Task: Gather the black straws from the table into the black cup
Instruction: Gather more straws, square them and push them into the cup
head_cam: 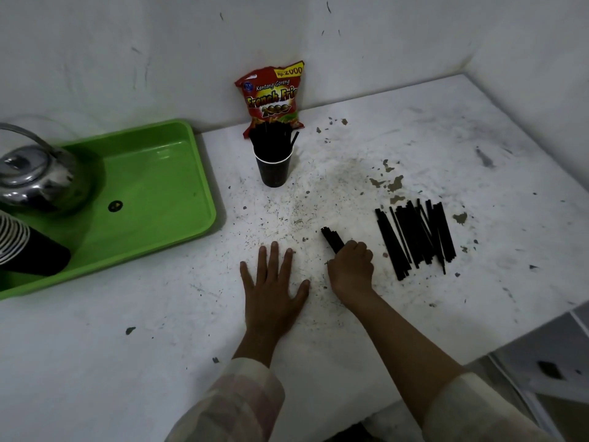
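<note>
On the white tabletop [366,148] a green tray [165,186] holds a kettle [38,173] and stacked cups [28,247]. The left hand [274,291] lies flat, fingers spread. The right hand [352,266] has its grip clamped on a straw bundle [331,239]; more straws [417,237] lie just beside it. Next, I'd guess, carry the bundle to the black cup [273,167], already packed with straws, and drop it in upright.

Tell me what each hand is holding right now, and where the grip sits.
The right hand is closed on a small bundle of thin black plastic straws, grip at their near end. The left hand lies flat, holding nothing.
</note>
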